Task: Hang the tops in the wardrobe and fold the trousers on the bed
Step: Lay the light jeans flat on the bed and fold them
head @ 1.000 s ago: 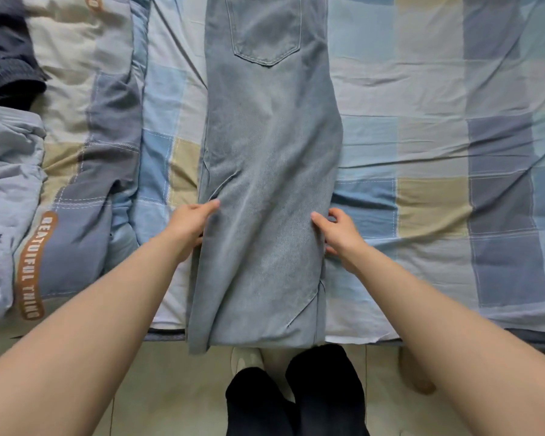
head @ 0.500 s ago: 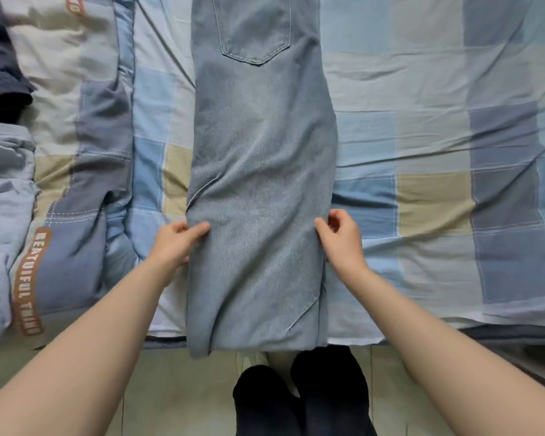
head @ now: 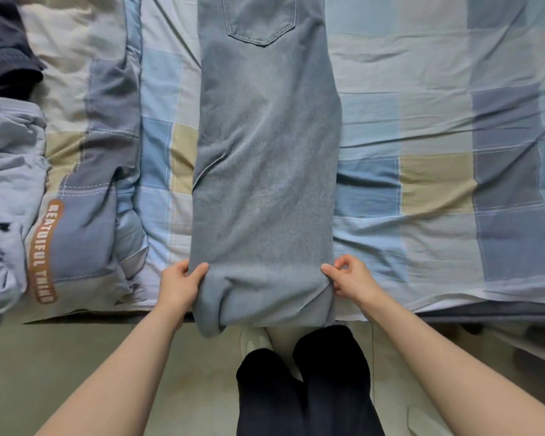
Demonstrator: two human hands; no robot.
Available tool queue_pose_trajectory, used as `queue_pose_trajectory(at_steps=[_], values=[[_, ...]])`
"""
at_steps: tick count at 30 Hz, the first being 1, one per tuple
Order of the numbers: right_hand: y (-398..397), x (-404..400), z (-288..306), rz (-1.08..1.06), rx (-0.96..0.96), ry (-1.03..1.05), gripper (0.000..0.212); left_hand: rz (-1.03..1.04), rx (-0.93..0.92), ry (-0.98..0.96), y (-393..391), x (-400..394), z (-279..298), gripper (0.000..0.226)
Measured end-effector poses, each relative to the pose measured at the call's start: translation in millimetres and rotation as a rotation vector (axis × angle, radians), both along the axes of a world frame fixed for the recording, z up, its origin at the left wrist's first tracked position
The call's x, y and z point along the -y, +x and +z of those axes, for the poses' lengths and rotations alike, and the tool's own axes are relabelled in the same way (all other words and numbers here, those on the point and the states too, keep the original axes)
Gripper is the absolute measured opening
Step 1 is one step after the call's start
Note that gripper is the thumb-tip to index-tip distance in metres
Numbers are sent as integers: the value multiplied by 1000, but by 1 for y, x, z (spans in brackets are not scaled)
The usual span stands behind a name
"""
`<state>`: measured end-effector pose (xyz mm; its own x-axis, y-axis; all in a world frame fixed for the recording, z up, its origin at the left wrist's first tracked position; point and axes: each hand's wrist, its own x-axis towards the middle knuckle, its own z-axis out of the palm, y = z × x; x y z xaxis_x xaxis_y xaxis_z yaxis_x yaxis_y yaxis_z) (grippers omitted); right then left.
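Note:
Light grey-blue jeans (head: 265, 171) lie lengthwise on the checked bed sheet (head: 422, 190), folded leg on leg, back pocket at the top. Their leg ends hang slightly over the near bed edge. My left hand (head: 181, 283) grips the left edge of the jeans near the hem, thumb on top. My right hand (head: 348, 278) pinches the right edge at the same height. The cloth bunches a little between both hands.
A bunched checked duvet with an orange text label (head: 82, 184) lies on the left of the bed. A pale blue garment (head: 7, 196) and a dark garment (head: 4, 55) sit at the far left. My dark-trousered legs (head: 306, 388) stand on the pale floor below.
Both hands slid down the jeans' edges toward the hem and took hold of the cloth. The lower leg ends now bunch up between them.

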<state>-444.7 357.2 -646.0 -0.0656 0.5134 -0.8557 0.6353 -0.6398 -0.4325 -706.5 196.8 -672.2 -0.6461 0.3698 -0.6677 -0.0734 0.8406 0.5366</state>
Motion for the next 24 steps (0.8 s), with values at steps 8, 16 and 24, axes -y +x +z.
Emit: queue_pose_trajectory(at_steps=[8, 16, 24], values=[[7, 26, 4, 245, -90, -106, 25, -154, 326, 3, 5, 22, 19, 25], [46, 35, -7, 380, 109, 167, 11, -210, 165, -65, 16, 71, 11, 14], [53, 68, -18, 219, 38, 275, 7, -339, 73, -38, 40, 79, 12, 24]])
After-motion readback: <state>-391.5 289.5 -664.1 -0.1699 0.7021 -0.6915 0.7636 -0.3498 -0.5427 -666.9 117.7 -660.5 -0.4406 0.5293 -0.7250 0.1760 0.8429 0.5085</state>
